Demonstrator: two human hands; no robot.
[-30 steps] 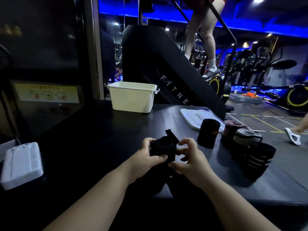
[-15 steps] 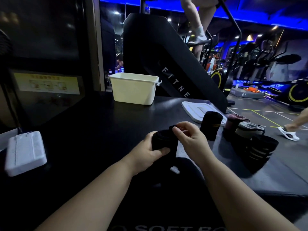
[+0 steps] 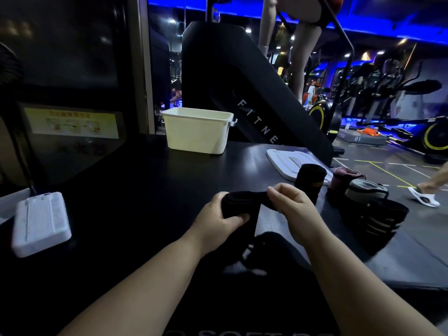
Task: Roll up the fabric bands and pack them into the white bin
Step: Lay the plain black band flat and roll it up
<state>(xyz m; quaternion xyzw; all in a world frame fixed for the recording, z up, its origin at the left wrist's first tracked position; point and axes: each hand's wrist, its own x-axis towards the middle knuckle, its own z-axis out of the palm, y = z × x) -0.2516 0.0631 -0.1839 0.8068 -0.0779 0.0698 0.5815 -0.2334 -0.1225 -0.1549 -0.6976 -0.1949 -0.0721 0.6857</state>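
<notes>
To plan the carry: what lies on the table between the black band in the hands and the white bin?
In the head view, nothing: only bare dark table lies between the black band and the white bin.

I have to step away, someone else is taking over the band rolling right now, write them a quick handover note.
Left hand: clamps the half-rolled black fabric band.
Right hand: pinches that band's loose stretch beside the roll; its tail hangs toward the lap.
White plastic bin: at the black table's far side; its inside is not visible.
Done: four rolled bands stand at the right, black, maroon, grey, black striped.
Left: finish this roll, then pack all rolls into the bin.
</notes>
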